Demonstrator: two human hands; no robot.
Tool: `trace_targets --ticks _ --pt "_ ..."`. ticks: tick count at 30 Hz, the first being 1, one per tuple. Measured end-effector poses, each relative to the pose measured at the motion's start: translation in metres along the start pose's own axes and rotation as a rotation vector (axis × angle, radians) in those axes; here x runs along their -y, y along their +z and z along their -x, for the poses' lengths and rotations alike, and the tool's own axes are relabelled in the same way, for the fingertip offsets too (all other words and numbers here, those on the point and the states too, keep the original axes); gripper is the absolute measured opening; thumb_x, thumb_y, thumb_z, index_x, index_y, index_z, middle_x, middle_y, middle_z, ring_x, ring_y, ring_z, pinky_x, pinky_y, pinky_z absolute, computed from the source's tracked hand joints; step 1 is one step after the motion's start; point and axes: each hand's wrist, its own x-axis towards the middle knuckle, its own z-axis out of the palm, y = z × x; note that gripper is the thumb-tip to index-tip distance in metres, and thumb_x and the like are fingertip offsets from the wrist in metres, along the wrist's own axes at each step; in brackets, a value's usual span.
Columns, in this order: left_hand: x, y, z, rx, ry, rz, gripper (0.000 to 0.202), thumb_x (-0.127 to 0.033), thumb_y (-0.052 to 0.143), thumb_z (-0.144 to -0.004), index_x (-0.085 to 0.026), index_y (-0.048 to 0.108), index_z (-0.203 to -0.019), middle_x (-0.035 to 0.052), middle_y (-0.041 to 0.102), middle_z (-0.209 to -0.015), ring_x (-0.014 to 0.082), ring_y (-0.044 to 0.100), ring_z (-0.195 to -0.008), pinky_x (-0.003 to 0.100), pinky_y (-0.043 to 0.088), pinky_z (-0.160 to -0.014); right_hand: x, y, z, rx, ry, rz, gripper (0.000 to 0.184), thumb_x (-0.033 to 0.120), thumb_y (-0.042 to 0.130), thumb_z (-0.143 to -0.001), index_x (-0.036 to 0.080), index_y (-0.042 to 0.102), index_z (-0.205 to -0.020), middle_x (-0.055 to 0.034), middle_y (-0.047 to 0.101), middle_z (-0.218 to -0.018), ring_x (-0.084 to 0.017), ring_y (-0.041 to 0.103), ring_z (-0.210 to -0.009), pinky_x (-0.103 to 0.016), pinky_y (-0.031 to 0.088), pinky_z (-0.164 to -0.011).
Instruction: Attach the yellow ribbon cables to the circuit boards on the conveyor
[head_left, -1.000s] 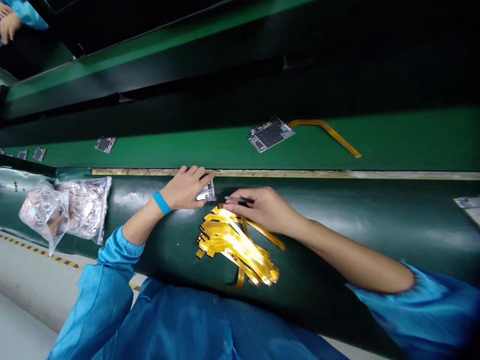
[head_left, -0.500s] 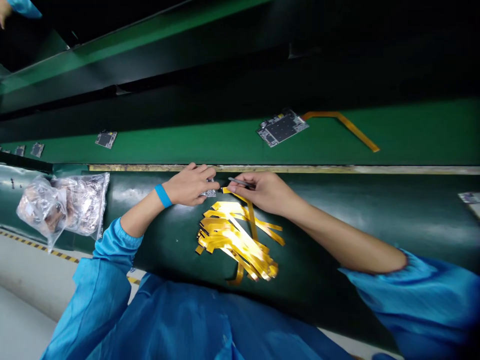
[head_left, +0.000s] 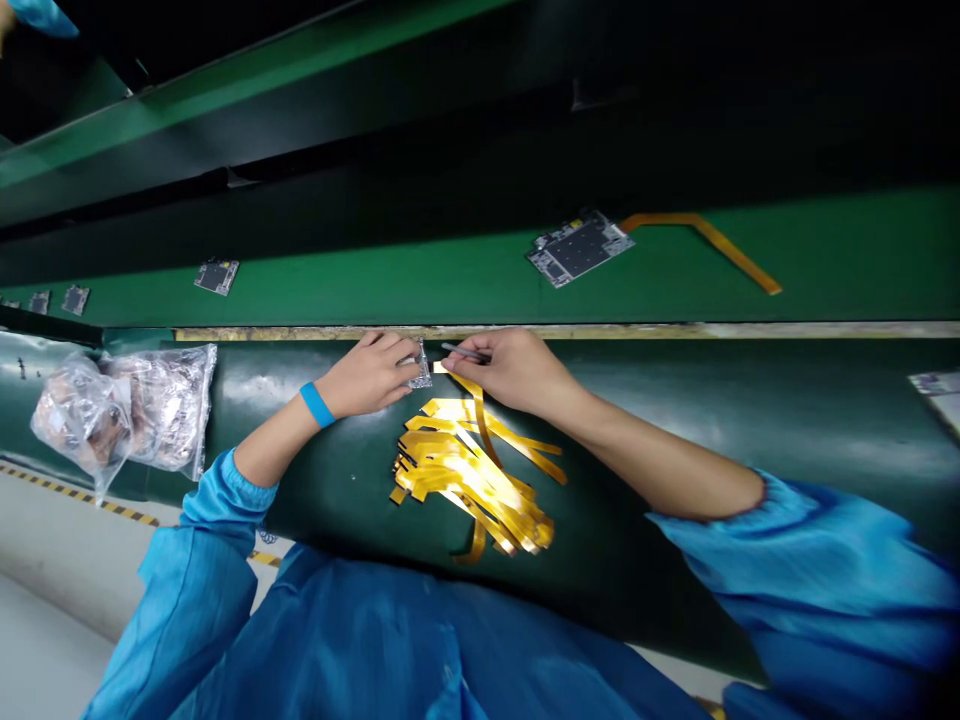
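My left hand point(head_left: 375, 374), with a blue band at the wrist, grips a small circuit board point(head_left: 422, 368) by its left side, and the fingers cover much of it. My right hand point(head_left: 517, 370) pinches a gold flat flex cable point(head_left: 478, 400) near its upper end. In the same hand lies a thin grey stick-like tool point(head_left: 466, 352), its exact kind unclear. The cable's end sits right beside the board's right edge; whether they touch I cannot tell. Just below the hands is a loose pile of gold flex cables point(head_left: 465, 465) on the dark green work surface point(head_left: 637, 420).
Beyond a worn ledge point(head_left: 315, 333), a green belt point(head_left: 390, 285) carries a larger-looking board point(head_left: 581, 248) with a flex cable point(head_left: 701, 225) attached, and smaller boards point(head_left: 217, 276) leftward. Clear plastic bags point(head_left: 169, 410) lie at left. Another board point(head_left: 937, 385) shows at the right edge. A co-worker's sleeve point(head_left: 45, 15) is top left.
Both hands have shifted slightly left, and the cable end has come closer to the board. More of the board shows beside my left fingers. Boards on the belt have moved right.
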Motion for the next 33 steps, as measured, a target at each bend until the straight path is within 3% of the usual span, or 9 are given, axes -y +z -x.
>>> trace_targets --ticks 9,15,23,29,33 --pt "-0.010 0.007 0.005 -0.039 -0.045 -0.023 0.023 -0.031 0.059 -0.112 -0.019 0.077 -0.120 0.0148 0.071 -0.141 0.0306 0.060 -0.132 0.046 0.050 -0.111 0.003 0.000 -0.002 -0.008 0.003 0.075 0.028 0.047 0.070 -0.087 0.022 0.081 -0.082 -0.0035 0.077 -0.073 -0.020 0.064 -0.067 -0.032 0.043 -0.063" --pt "-0.019 0.009 0.010 -0.048 -0.064 0.013 0.026 -0.029 0.062 -0.109 -0.014 0.076 -0.125 0.0189 0.070 -0.146 0.0339 0.062 -0.139 0.049 0.056 -0.115 0.009 0.000 -0.001 -0.003 0.031 0.126 0.025 0.045 0.069 -0.088 0.023 0.080 -0.082 -0.0038 0.077 -0.076 -0.020 0.064 -0.069 -0.032 0.041 -0.064" --pt "-0.030 0.023 0.027 -0.051 -0.142 0.132 0.049 -0.037 0.066 -0.107 -0.016 0.065 -0.152 0.0211 0.051 -0.172 0.0377 0.043 -0.166 0.060 0.046 -0.131 0.005 -0.001 -0.001 -0.011 -0.001 0.149 0.027 0.047 0.069 -0.088 0.024 0.082 -0.085 -0.0037 0.078 -0.075 -0.021 0.066 -0.068 -0.032 0.043 -0.062" --pt "-0.030 0.029 0.030 -0.061 -0.119 0.155 0.055 -0.042 0.062 -0.109 -0.015 0.060 -0.157 0.0207 0.047 -0.175 0.0388 0.036 -0.169 0.059 0.044 -0.134 0.008 -0.002 -0.004 0.021 0.014 0.182 0.024 0.045 0.070 -0.089 0.025 0.082 -0.084 -0.0037 0.080 -0.077 -0.021 0.069 -0.071 -0.031 0.043 -0.062" --pt "-0.030 0.028 0.032 -0.035 -0.069 0.179 0.057 -0.043 0.061 -0.110 -0.014 0.059 -0.159 0.0196 0.049 -0.174 0.0435 0.027 -0.172 0.065 0.039 -0.136 0.009 -0.004 -0.007 0.050 0.009 0.192 0.025 0.046 0.070 -0.089 0.024 0.082 -0.083 -0.0035 0.079 -0.075 -0.020 0.068 -0.069 -0.031 0.042 -0.061"
